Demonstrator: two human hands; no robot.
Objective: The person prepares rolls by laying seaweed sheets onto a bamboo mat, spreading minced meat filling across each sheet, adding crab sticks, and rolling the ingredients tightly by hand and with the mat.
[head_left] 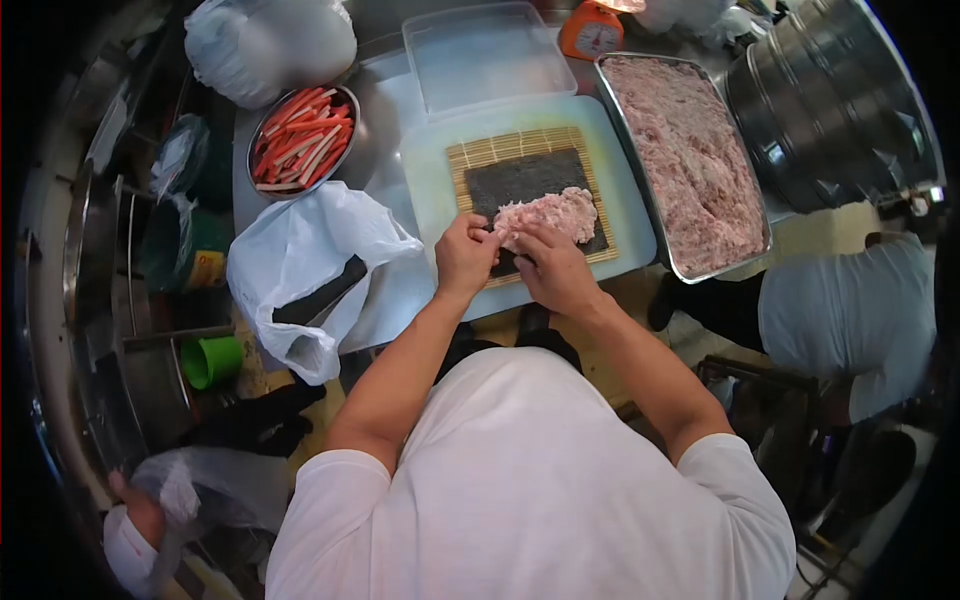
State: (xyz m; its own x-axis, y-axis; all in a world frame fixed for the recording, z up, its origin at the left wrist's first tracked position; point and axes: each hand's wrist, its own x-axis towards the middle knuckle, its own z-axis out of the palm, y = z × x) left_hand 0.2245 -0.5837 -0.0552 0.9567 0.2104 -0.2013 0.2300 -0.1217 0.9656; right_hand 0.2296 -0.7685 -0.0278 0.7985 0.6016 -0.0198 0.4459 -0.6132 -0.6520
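"So, what's the left hand [466, 262] doing?"

"It's curled, fingertips gathered at the eight-o'clock end of the pinkish mound [567, 212]. The right hand [560, 275] bends its fingers onto the mound's lower side, towards seven. I can't tell whether either is gripping."

"How does the mound lie?"

"Across the dark sheet [525, 175] on the bamboo mat [500, 144], long axis from about eight-thirty to two-thirty, its uncovered end pointing at two-thirty."

"And farther out on the desk [400, 303]?"

"White bag [295, 225] before nine, metal tray [728, 264] at two, red-and-white sticks [305, 140] near ten, orange scale [592, 32] just past twelve."
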